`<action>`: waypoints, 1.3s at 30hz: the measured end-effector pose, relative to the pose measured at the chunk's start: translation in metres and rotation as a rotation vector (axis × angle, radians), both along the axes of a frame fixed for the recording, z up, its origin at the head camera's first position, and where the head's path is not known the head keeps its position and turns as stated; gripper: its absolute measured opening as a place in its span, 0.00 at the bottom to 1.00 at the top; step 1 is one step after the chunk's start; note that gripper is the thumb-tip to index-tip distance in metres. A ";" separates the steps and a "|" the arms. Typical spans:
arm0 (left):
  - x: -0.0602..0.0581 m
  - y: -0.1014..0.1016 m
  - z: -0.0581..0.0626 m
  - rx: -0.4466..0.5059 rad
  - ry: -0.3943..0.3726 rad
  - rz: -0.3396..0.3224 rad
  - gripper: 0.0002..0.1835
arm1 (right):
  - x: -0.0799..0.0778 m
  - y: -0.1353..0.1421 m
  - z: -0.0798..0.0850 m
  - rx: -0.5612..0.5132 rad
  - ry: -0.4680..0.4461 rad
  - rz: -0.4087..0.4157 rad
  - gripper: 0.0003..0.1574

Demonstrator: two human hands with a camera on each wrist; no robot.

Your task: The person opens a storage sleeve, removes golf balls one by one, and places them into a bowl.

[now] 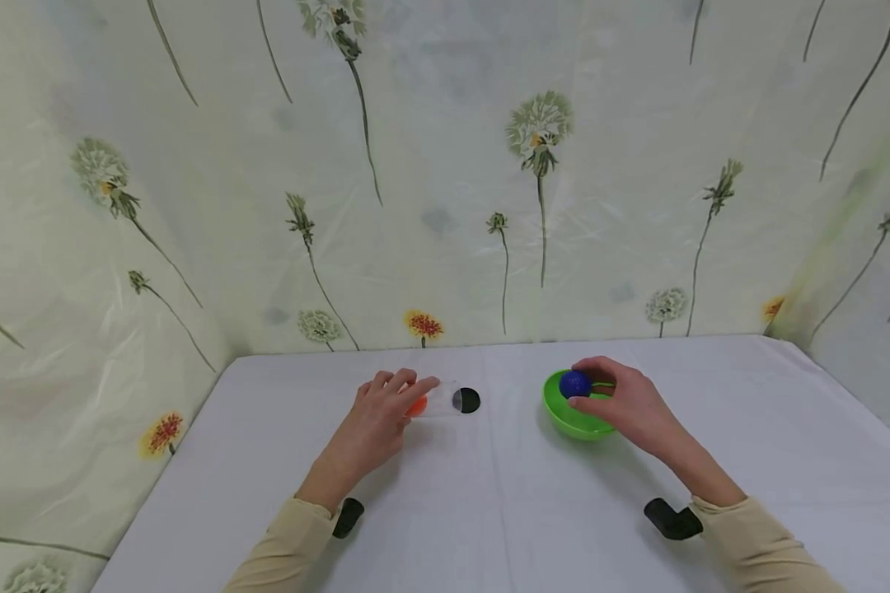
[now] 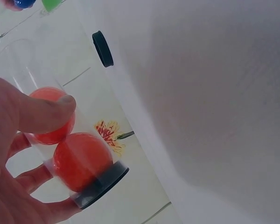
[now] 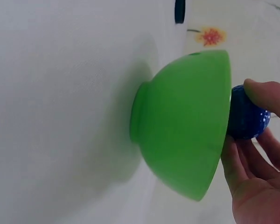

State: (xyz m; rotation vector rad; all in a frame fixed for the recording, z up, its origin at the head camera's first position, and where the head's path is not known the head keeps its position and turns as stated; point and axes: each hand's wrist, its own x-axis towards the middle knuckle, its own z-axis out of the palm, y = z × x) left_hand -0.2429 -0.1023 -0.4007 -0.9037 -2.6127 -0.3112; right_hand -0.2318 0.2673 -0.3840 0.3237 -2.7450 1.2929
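Observation:
My left hand (image 1: 374, 428) grips a clear plastic tube (image 2: 25, 65) above the table. Inside the tube are two orange-red balls (image 2: 84, 158), one against the other, the lower by the black end cap (image 2: 102, 184). The tube's other end looks uncapped in the left wrist view. Between my hands a black round lid (image 1: 470, 400) lies on the table, partly seen through the tube. My right hand (image 1: 638, 408) pinches a dark blue ball (image 1: 574, 385) between thumb and fingers at the rim of a green bowl (image 1: 580, 427). The bowl's inside is hidden in the right wrist view.
A white cloth covers the table (image 1: 445, 519). Behind it and at both sides hangs a pale curtain (image 1: 445, 165) printed with dandelions. A black wrist device (image 1: 673, 520) sits under my right wrist, another (image 1: 348, 517) by the left.

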 end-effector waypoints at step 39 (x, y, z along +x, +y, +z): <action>0.002 0.000 0.000 0.026 -0.031 -0.004 0.36 | 0.000 0.018 -0.021 0.218 0.080 -0.085 0.25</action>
